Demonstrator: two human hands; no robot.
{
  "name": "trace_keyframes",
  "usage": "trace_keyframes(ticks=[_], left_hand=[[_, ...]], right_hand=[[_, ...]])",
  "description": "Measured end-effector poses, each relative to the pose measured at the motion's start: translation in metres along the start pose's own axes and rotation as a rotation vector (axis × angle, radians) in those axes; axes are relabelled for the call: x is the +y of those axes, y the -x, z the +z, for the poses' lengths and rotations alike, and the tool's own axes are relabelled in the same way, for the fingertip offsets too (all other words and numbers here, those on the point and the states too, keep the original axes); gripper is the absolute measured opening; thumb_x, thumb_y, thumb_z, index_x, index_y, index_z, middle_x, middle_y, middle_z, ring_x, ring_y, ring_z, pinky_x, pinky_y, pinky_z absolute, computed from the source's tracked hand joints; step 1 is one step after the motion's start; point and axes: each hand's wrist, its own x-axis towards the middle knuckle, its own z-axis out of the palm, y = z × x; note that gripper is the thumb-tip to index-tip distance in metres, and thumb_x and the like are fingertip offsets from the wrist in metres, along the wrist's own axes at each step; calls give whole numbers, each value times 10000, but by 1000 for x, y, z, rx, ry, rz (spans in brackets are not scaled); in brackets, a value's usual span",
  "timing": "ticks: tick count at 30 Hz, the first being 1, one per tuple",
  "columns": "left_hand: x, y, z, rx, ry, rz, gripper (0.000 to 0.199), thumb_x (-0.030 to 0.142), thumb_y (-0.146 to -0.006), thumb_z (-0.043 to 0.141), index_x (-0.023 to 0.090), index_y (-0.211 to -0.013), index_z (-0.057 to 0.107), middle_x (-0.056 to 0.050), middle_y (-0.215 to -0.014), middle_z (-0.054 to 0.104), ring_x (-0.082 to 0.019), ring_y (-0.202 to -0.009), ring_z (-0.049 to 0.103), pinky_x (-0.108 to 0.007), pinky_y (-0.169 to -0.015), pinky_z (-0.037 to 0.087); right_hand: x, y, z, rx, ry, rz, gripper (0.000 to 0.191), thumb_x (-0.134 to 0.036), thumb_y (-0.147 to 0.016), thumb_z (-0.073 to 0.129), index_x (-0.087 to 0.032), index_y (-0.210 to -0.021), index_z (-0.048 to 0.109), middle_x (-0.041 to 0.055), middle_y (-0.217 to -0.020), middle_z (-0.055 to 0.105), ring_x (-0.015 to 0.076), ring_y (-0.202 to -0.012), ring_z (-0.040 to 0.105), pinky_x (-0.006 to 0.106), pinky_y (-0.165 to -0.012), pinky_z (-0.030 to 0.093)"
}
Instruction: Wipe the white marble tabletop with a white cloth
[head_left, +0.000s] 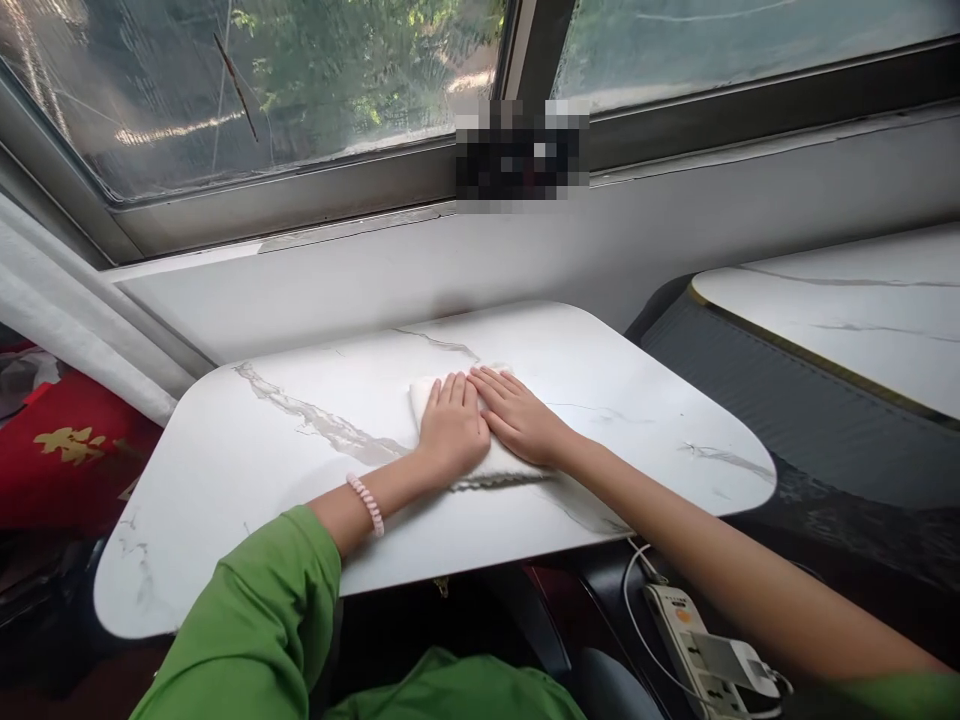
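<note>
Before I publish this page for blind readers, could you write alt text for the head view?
A person's left hand and right hand rest side by side on a folded white cloth on a marbled white tabletop near a window. A pink coiled bracelet circles the left wrist.

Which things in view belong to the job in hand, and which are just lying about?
Seemingly in use:
white cloth, under the left hand and right hand
marble-patterned table, beneath the cloth

Apparently lying about:
power strip
red item with gold print
</note>
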Motion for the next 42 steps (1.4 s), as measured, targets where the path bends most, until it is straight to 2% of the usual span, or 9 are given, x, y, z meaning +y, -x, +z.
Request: trace_keyframes(ticks=[7,12,15,18,23,27,31,37,42], left_hand=[[-48,-68,6,45,-17,-65,525,181,-914,307,-1,-1402,370,-161,-1495,367,-224,-1405,290,-369,-1187,145],[-69,-107,8,82,-15,-110,483,165,-922,305,22,-1374,401,-154,-1469,409,-228,-1387,316,-387,-1179,166],[-77,-128,11,140,-21,-107,438,151,-917,313,51,-1319,455,-148,-1411,478,-231,-1332,385,-393,-1165,200],[-81,-143,14,182,-42,-102,409,146,-913,323,62,-1275,493,-141,-1351,529,-237,-1277,434,-390,-1153,222],[-82,-146,16,164,-80,-112,426,160,-924,315,46,-1303,474,-143,-1392,495,-234,-1317,395,-384,-1164,201],[-74,-136,14,136,-88,-125,463,168,-928,296,41,-1352,434,-133,-1452,437,-218,-1367,341,-389,-1178,176],[-48,-115,13,106,-90,-118,500,188,-926,293,29,-1388,398,-139,-1477,405,-215,-1391,311,-398,-1184,156],[27,-53,15,49,-40,-147,545,236,-935,257,24,-1431,333,-165,-1520,313,-260,-1434,214,-540,-1173,73],[82,-5,14,-39,18,-4,581,275,-937,256,21,-1460,279,-171,-1549,237,-288,-1459,80,-592,-1159,29]], right_hand=[[19,-90,2,-85,46,78,566,-230,-888,288,-5,-1397,395,187,-1473,404,286,-1379,339,462,-1115,287],[38,-132,14,40,-51,113,537,-166,-838,319,-19,-1334,465,173,-1422,481,267,-1343,385,430,-1114,275],[55,-149,19,108,-93,93,494,-153,-820,340,-51,-1267,524,163,-1357,545,269,-1274,452,427,-1088,302],[68,-159,22,118,-118,98,476,-157,-833,342,-61,-1260,530,158,-1352,550,263,-1286,441,422,-1095,291],[74,-159,26,129,-127,88,496,-174,-846,327,-107,-1303,505,125,-1394,522,258,-1322,413,463,-1105,280],[71,-148,24,117,-98,78,531,-166,-833,323,-82,-1330,487,129,-1421,493,261,-1342,391,475,-1110,282],[65,-118,15,95,-73,77,562,-164,-833,309,-73,-1367,456,129,-1448,460,259,-1361,371,487,-1120,281],[53,-22,-9,42,-70,6,566,-189,-866,301,-116,-1419,398,104,-1487,408,225,-1390,329,470,-1146,267],[41,64,-27,95,-55,-11,584,-229,-907,308,-191,-1488,259,81,-1514,367,225,-1406,294,506,-1143,270]])
